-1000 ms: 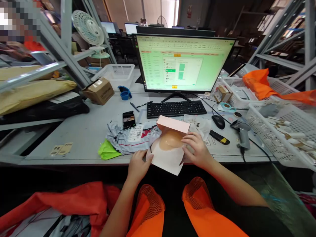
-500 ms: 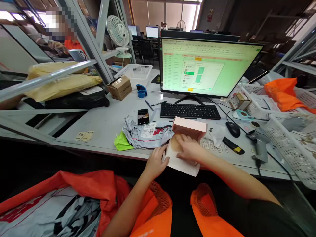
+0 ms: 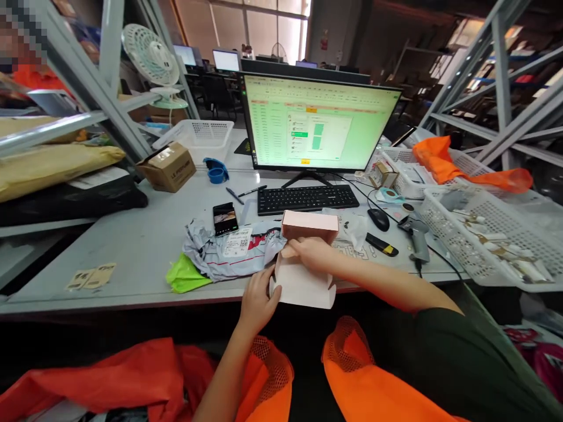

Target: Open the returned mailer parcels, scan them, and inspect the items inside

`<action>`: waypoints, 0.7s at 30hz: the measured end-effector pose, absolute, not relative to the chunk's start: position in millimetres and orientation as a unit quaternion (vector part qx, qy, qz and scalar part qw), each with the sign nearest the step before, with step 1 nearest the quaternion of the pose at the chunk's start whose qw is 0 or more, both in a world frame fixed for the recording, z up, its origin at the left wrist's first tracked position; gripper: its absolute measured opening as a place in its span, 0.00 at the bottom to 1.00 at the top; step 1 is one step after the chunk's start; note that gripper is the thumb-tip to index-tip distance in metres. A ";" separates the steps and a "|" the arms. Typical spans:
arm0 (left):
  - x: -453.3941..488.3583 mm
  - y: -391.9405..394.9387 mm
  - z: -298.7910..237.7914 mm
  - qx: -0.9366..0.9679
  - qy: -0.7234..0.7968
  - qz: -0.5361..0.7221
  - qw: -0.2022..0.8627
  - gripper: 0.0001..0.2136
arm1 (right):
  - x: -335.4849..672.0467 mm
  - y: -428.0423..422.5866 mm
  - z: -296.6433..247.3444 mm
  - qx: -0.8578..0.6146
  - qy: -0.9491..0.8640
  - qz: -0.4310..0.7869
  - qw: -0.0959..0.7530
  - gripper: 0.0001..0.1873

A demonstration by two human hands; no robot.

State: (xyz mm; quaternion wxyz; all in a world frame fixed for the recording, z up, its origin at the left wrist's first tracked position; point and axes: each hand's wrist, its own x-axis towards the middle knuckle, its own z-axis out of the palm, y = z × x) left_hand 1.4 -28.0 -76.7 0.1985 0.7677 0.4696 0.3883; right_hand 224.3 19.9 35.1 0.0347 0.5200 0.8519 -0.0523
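Pink box [image 3: 310,220], one: near the tabletop [image 3: 145,258] front edge, its white flap [image 3: 305,287] laid toward the person and jutting past that edge. Left hand [image 3: 259,299]: at the flap's left side, thumb parted from fingers; firmness of grip not determinable. Right hand [image 3: 311,253]: fingers bent at the box mouth; clasping or merely pressing, not determinable. Handling advised: left steadies the flap, right works gently, creasing nothing. Obscured: box interior, behind the right hand; tan patch [image 3: 288,252] at the fingertips, skin or contents unclear.
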 end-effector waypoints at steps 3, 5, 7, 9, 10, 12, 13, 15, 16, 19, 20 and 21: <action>-2.3 -37.6 -62.5 0.725 0.460 0.459 0.228 0.22 | 230.4 -11.1 44.6 0.535 0.829 -0.111 -0.117 0.04; 0.7 -49.2 -48.8 0.705 0.441 0.483 0.274 0.24 | 226.4 -38.3 44.5 0.513 0.794 -0.213 -0.247 0.03; 9.1 -61.4 -35.0 0.689 0.411 0.478 0.357 0.26 | 219.0 -62.8 40.2 0.483 0.751 -0.298 -0.336 0.06; 20.9 -70.6 -24.6 0.662 0.401 0.459 0.436 0.23 | 214.2 -80.5 34.8 0.488 0.717 -0.312 -0.388 0.08; 26.9 -73.5 -21.3 0.644 0.412 0.452 0.461 0.21 | 213.9 -86.6 32.1 0.504 0.702 -0.303 -0.402 0.09; 36.8 -76.6 -19.1 0.609 0.452 0.448 0.473 0.20 | 217.7 -94.5 26.9 0.546 0.677 -0.289 -0.401 0.09; 40.3 -77.4 -19.6 0.597 0.471 0.457 0.462 0.20 | 220.9 -96.9 24.0 0.559 0.670 -0.294 -0.391 0.09; 45.0 -78.8 -22.0 0.596 0.483 0.479 0.426 0.18 | 227.0 -99.7 17.4 0.560 0.665 -0.325 -0.373 0.06; 46.4 -79.8 -23.2 0.603 0.478 0.489 0.411 0.16 | 229.2 -100.5 14.1 0.548 0.664 -0.343 -0.375 0.06; 49.8 -83.2 -24.4 0.605 0.448 0.517 0.406 0.11 | 232.1 -101.7 7.2 0.507 0.653 -0.391 -0.406 0.12; 50.9 -84.2 -24.3 0.599 0.443 0.520 0.418 0.11 | 232.5 -101.9 6.4 0.500 0.647 -0.400 -0.414 0.11; 52.1 -84.9 -24.4 0.592 0.442 0.518 0.431 0.11 | 233.0 -102.3 6.3 0.499 0.647 -0.401 -0.415 0.11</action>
